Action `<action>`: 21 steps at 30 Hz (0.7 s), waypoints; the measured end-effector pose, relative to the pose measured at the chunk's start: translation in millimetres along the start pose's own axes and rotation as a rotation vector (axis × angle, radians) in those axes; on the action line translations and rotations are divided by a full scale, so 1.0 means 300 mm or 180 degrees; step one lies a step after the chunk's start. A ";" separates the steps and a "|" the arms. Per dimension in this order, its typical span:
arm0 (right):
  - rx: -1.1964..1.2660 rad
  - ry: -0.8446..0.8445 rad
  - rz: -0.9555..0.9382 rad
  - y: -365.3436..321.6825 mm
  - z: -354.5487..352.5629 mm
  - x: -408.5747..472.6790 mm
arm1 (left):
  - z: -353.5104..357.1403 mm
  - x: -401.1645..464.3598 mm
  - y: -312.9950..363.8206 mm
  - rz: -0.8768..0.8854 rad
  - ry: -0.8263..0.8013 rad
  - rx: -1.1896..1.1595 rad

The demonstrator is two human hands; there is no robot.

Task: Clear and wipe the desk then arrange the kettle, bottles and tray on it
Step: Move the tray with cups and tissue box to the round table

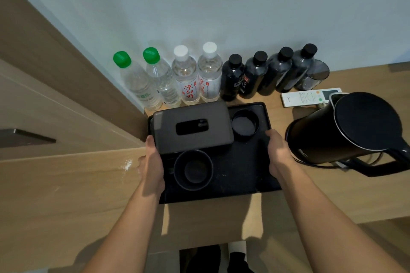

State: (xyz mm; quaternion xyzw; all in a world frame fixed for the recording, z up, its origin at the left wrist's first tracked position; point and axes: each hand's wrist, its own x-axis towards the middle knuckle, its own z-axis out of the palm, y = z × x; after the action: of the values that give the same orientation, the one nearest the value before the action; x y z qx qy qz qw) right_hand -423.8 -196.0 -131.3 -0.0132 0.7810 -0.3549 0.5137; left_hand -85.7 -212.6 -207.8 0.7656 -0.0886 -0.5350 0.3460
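I judge the tray step in hand: left hand [153,162] and right hand [278,155] grip the black tray [239,175] at frame centre, fingers curled over its side edges, next needing a level carry; count: one kettle [346,131] right, eight bottles [210,73] above, two cups [193,169].

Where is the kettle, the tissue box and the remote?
kettle [346,133], head view, on its black side wall.
tissue box [193,126], head view, on its dark top by the slot.
remote [310,97], head view, on its white face with the buttons.
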 end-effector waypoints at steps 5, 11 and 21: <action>0.0225 -0.0033 -0.0229 -0.003 -0.023 -0.166 | 0.000 -0.357 0.156 0.0468 -0.0021 0.0061; 0.0376 0.0275 -0.0312 0.042 -0.107 -0.268 | -0.048 -0.437 0.154 0.0739 0.0019 0.0348; 0.0565 0.0564 -0.0174 0.252 -0.301 -0.373 | -0.061 -0.597 0.068 0.0846 -0.0429 0.0660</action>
State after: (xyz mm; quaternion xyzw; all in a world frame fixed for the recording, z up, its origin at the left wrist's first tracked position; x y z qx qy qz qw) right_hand -418.3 -47.5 -65.4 0.0424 0.7882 -0.4362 0.4320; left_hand -138.5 -129.3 -55.8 0.7412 -0.2666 -0.5227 0.3262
